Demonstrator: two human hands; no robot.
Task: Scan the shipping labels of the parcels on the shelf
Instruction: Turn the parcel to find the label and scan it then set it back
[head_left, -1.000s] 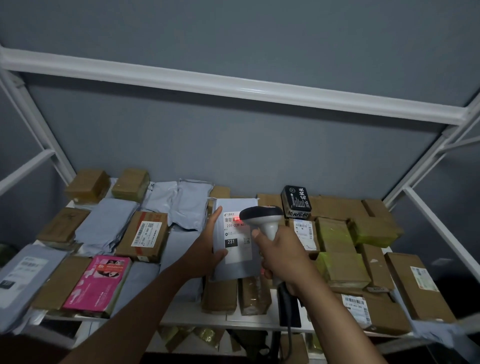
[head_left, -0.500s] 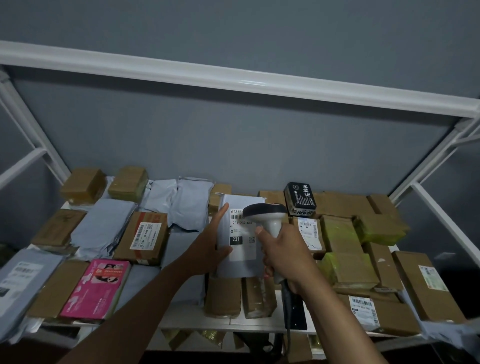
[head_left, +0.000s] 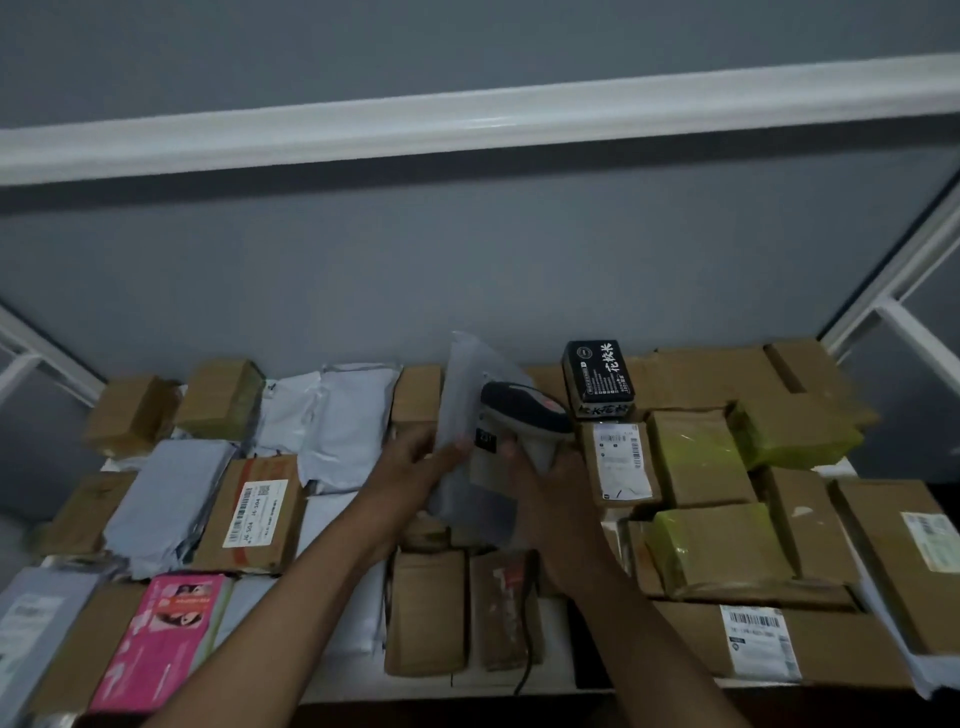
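My left hand (head_left: 415, 465) holds a grey mailer bag (head_left: 467, 395) by its left edge, tilted up above the middle of the shelf; motion blurs it. Its label with a black "231" tag (head_left: 485, 441) is partly visible. My right hand (head_left: 545, 493) grips the handle of a grey barcode scanner (head_left: 524, 408), whose dark head sits right in front of the bag. The scanner's cable (head_left: 527, 639) hangs down over the shelf's front edge. Around the hands lie brown boxes and grey mailers, some with white labels.
A labelled brown box (head_left: 254, 512) and a pink packet (head_left: 161, 639) lie to the left. A black box (head_left: 597, 376), a labelled parcel (head_left: 621, 462) and yellow-taped boxes (head_left: 691, 460) lie to the right. White shelf rails (head_left: 467, 122) frame the bay; a grey wall stands behind.
The red scan light on the label is gone. The grey mailer has been tipped and turned away, its label now mostly hidden. The view has moved closer and tilted.
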